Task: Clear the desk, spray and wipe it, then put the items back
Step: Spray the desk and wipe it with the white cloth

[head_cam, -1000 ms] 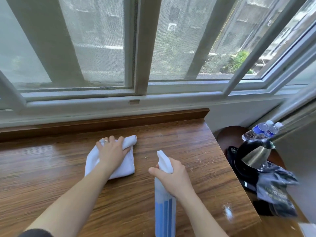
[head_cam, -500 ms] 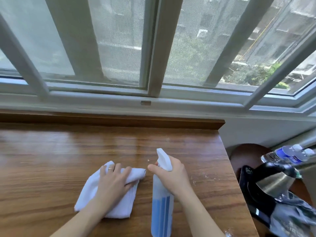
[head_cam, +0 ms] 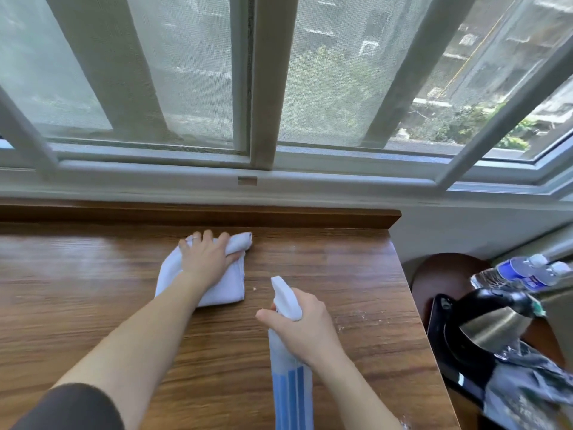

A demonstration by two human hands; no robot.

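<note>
Left hand [head_cam: 207, 255] flat on white cloth [head_cam: 217, 283] on desk [head_cam: 93, 290], right hand [head_cam: 305, 327] gripping spray bottle [head_cam: 290, 367]

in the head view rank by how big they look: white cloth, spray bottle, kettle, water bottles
1. kettle, though it is partly covered and cut off
2. spray bottle and white cloth look alike; bottle is nearer and runs off frame
3. water bottles

One head-worn view looks down, close over the desk [head_cam: 341, 274], facing the window [head_cam: 254, 88].
</note>
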